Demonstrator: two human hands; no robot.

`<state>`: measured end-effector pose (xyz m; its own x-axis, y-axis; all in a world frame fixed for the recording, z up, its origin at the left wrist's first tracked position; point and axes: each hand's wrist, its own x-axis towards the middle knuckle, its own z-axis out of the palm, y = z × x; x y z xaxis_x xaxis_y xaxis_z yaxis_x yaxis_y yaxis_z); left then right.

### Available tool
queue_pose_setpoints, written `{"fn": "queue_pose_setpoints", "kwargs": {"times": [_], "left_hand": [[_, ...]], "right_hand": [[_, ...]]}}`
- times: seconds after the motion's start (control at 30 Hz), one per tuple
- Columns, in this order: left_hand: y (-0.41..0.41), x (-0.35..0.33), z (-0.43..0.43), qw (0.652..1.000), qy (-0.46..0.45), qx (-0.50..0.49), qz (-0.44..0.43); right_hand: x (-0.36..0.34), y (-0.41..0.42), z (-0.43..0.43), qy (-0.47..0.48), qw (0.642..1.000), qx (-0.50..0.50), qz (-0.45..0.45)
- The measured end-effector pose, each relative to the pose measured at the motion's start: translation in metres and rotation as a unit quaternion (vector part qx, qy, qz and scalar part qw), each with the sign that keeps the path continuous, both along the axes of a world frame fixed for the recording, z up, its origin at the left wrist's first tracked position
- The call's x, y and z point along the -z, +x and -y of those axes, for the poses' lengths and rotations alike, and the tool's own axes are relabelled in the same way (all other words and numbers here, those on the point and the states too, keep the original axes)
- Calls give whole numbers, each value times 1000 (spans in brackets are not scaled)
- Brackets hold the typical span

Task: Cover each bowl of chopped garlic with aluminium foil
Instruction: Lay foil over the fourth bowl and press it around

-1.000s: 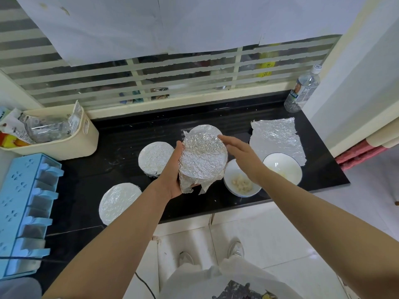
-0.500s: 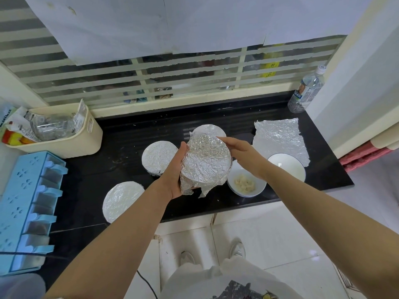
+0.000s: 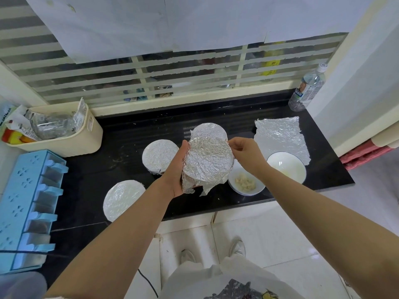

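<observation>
Left hand (image 3: 173,172) grips a foil-topped bowl (image 3: 208,167); right hand (image 3: 246,155) pinches its foil (image 3: 223,147) at two o'clock. The loose flap (image 3: 206,188) at six o'clock likely needs tucking next.

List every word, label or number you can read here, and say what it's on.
No text here reads clearly.
water bottle label: print too blurred to read.
yellow item behind the window: dark characters, too blurred.
packets in the cream basket: print too small to read.
</observation>
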<state>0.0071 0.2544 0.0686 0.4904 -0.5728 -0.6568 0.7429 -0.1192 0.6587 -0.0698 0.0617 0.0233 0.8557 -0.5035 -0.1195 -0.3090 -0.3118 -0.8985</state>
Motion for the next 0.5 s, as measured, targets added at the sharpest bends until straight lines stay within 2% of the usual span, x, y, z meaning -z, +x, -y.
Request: {"fn": "queue_pose_setpoints", "kwargs": {"times": [0.2, 0.5], "left_hand": [[-2, 0, 1, 1000, 10, -2, 2], [-6, 1, 3, 998, 15, -56, -38]], "right_hand": [[4, -7, -8, -36, 998, 27, 54], [8, -11, -8, 35, 999, -3, 33]]}}
